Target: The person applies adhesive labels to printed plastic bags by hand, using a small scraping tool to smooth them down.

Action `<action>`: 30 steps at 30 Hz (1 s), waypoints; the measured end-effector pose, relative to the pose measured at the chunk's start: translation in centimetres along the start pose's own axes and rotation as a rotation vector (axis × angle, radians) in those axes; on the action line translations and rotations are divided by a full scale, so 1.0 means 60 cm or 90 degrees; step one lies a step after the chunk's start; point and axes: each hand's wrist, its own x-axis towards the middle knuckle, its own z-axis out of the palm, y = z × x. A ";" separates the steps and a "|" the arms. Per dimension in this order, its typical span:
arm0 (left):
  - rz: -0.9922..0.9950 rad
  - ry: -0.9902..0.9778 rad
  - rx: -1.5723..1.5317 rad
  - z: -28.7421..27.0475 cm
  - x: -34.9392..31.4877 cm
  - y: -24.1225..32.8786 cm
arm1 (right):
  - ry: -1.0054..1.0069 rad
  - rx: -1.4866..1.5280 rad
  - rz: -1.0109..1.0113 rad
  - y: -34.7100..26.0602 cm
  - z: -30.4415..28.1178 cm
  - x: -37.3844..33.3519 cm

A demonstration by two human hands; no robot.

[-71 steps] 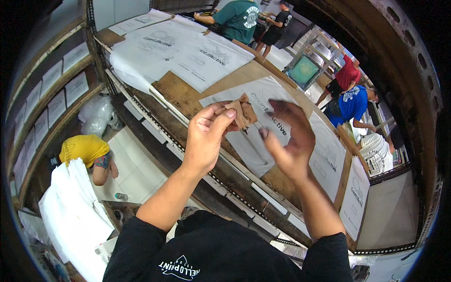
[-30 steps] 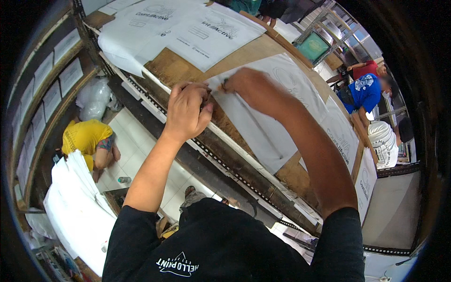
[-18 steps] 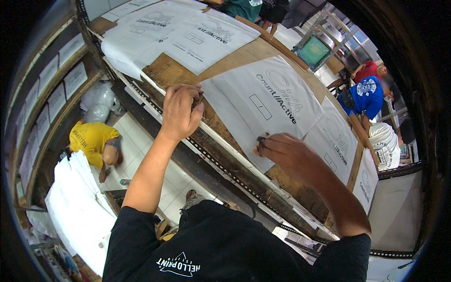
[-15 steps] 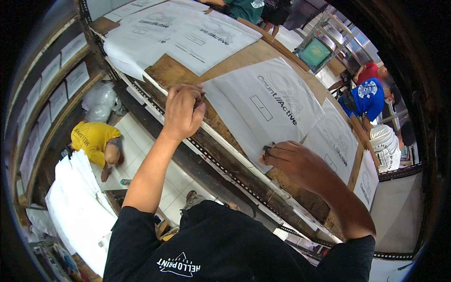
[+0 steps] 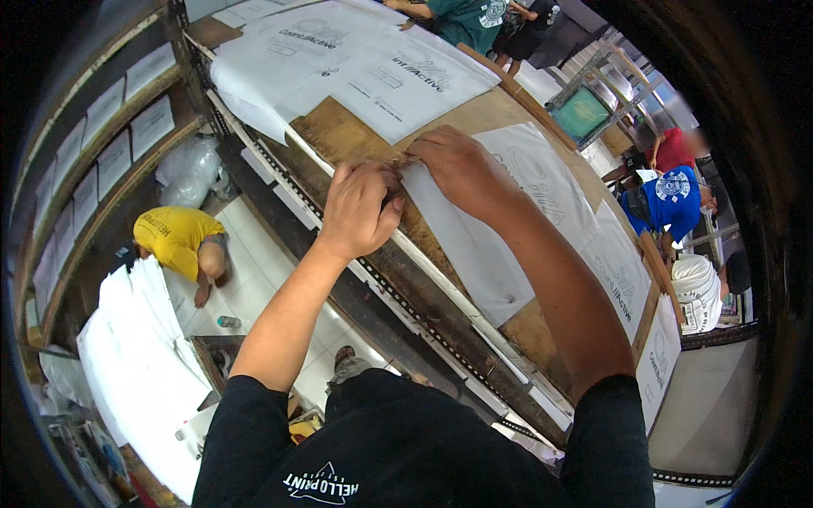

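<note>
A white sheet with dark printed lettering [image 5: 464, 245] lies slantwise on the brown wooden tabletop [image 5: 345, 135]. My right hand [image 5: 461, 165] is at its far left corner, fingers bent down and closed, with the tips hidden. My forearm crosses over the sheet and covers part of the print. Close beside it, my left hand [image 5: 364, 207] is curled above the table's near edge, its fingers drawn together. Whatever either hand pinches is too small or hidden to make out. The two hands' fingertips nearly meet.
More printed sheets [image 5: 402, 85] lie farther along the table on the left, and another [image 5: 622, 267] on the right. A wooden rail [image 5: 517, 93] borders the far side. A person in a yellow shirt [image 5: 178, 241] crouches at left, near stacked white sheets [image 5: 135, 339]. Other people work beyond.
My right hand has gone from the sheet's near right corner to its far left corner, beside my left hand. In the picture my left hand sits slightly lower and farther right.
</note>
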 end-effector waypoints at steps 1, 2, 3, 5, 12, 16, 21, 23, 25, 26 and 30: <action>-0.008 -0.011 0.000 -0.003 -0.002 0.002 | -0.009 0.003 -0.012 0.000 0.006 -0.001; -0.015 -0.023 -0.001 -0.004 -0.002 0.005 | -0.017 0.004 -0.023 0.000 0.010 -0.004; -0.012 -0.011 -0.003 -0.003 0.000 0.008 | -0.025 0.005 -0.031 0.002 0.012 -0.010; -0.003 0.007 0.001 -0.004 0.005 0.009 | -0.075 0.032 -0.029 -0.001 -0.002 -0.016; 0.008 0.009 0.013 -0.004 0.003 0.000 | -0.147 0.034 -0.068 -0.037 -0.069 -0.151; 0.011 0.025 0.014 0.004 0.011 0.006 | -0.177 0.018 -0.037 -0.095 -0.127 -0.237; 0.039 0.033 0.019 0.001 0.007 0.000 | -0.278 0.037 0.009 -0.137 -0.179 -0.269; 0.043 0.038 0.010 0.002 0.010 0.004 | -0.297 0.084 0.022 -0.131 -0.188 -0.269; 0.037 0.032 0.004 0.003 0.008 0.004 | -0.292 0.165 0.028 -0.097 -0.186 -0.248; 0.030 0.028 0.002 0.001 0.005 0.004 | -0.237 0.164 0.063 -0.089 -0.182 -0.226; 0.032 0.030 -0.005 0.000 0.008 0.004 | -0.012 0.077 0.057 -0.053 -0.112 -0.108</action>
